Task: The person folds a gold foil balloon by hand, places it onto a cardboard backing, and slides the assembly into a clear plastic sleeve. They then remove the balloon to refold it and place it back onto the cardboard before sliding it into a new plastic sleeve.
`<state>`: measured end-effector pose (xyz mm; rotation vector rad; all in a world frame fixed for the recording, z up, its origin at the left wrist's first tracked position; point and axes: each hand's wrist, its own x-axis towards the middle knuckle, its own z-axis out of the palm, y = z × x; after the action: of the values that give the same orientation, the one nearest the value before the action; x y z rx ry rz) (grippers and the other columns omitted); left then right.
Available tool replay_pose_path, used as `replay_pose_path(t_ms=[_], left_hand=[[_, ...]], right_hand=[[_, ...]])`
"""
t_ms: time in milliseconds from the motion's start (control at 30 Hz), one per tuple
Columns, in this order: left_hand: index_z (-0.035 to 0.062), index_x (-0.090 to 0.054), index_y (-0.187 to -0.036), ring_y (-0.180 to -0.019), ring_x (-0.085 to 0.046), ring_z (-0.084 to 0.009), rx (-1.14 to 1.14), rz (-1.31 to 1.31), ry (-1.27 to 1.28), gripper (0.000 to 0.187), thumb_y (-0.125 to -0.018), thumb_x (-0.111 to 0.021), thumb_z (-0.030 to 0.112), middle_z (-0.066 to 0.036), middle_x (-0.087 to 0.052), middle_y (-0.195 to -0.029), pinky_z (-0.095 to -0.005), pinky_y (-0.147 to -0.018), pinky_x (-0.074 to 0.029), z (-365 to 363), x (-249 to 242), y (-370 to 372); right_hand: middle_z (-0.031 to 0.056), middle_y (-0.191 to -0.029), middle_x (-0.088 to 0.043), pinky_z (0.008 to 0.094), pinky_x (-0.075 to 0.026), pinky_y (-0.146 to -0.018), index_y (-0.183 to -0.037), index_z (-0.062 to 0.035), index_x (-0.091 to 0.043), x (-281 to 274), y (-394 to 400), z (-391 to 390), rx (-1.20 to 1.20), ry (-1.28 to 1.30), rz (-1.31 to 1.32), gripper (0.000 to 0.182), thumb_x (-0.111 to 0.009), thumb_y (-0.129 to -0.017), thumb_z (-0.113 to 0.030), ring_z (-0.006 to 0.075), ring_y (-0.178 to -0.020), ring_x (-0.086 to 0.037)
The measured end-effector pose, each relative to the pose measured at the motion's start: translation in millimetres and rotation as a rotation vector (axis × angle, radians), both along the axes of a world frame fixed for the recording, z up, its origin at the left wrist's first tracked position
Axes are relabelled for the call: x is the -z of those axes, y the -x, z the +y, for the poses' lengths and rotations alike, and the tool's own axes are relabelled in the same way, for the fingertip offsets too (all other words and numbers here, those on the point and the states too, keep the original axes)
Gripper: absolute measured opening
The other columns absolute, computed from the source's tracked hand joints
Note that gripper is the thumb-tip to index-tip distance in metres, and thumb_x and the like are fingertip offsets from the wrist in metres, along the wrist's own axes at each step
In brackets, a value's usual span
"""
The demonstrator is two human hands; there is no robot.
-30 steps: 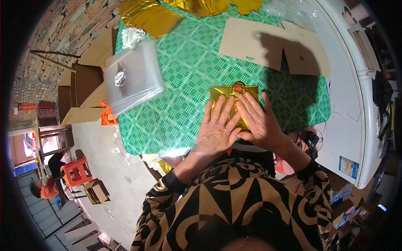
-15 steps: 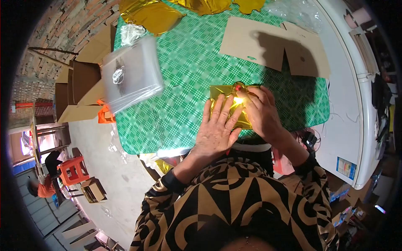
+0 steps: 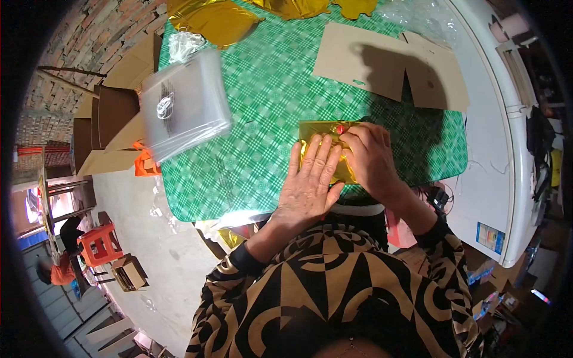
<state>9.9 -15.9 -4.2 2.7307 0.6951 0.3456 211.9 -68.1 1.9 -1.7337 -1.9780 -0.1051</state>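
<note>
A folded sheet of shiny gold foil (image 3: 318, 128) lies at the near edge of the green table. My left hand (image 3: 308, 182) rests flat on it, fingers stretched out. Over its right side, my right hand (image 3: 373, 158) has its fingers bent and close together at the upper right part of the foil. A small red spot (image 3: 340, 129) shows beside those fingertips; what it is I cannot make out. The right hand hides much of the foil's right edge.
A stack of clear plastic bags (image 3: 191, 110) lies at the table's left, with white string (image 3: 165, 107) on top. More gold foil (image 3: 215, 24) lies at the far edge. Flat cardboard (image 3: 358, 56) sits at the far right, beside a white refrigerator (image 3: 486, 155). Open cardboard boxes (image 3: 113, 122) stand left.
My right hand's fingers have drawn in and curled more on the foil. The bright glare and raised fold near the red spot have gone. My left hand has barely moved.
</note>
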Motion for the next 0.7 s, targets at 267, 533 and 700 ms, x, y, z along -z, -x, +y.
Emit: replay_pose_path(t_ms=[267,533,700], left_hand=[[0.0064,-0.033,-0.163,-0.158,-0.023,-0.0403,0.004,0.003,-0.019,0.083,-0.096,-0.065,0.044,-0.025,-0.027,-0.169,-0.0619,-0.128,-0.014,0,0,1],[0.0073,-0.034,-0.161,-0.157,-0.024,-0.0439,0.002,-0.057,-0.018,0.084,-0.094,-0.069,0.044,-0.028,-0.026,-0.168,-0.0630,-0.127,-0.016,-1,5,2],[0.0074,-0.033,-0.161,-0.158,-0.024,-0.0437,-0.001,-0.057,-0.030,0.085,-0.094,-0.069,0.044,-0.028,-0.027,-0.168,-0.0633,-0.127,-0.016,0,6,1]], right_hand=[[0.0134,-0.110,-0.061,0.0489,-0.044,-0.097,-0.108,-0.0044,-0.061,-2,7,9,0.019,0.004,0.058,0.027,-0.070,-0.084,-0.013,0.0347,-0.110,-0.057],[0.0172,-0.096,-0.064,0.0491,-0.050,-0.083,-0.106,-0.0057,-0.059,-13,9,9,0.014,0.134,0.237,0.020,-0.067,-0.088,-0.009,0.0408,-0.094,-0.062],[0.0213,-0.096,-0.066,0.0509,-0.054,-0.075,-0.106,-0.0045,-0.056,-12,1,18,-0.064,0.172,0.640,0.011,-0.059,-0.097,-0.006,0.0453,-0.090,-0.067]])
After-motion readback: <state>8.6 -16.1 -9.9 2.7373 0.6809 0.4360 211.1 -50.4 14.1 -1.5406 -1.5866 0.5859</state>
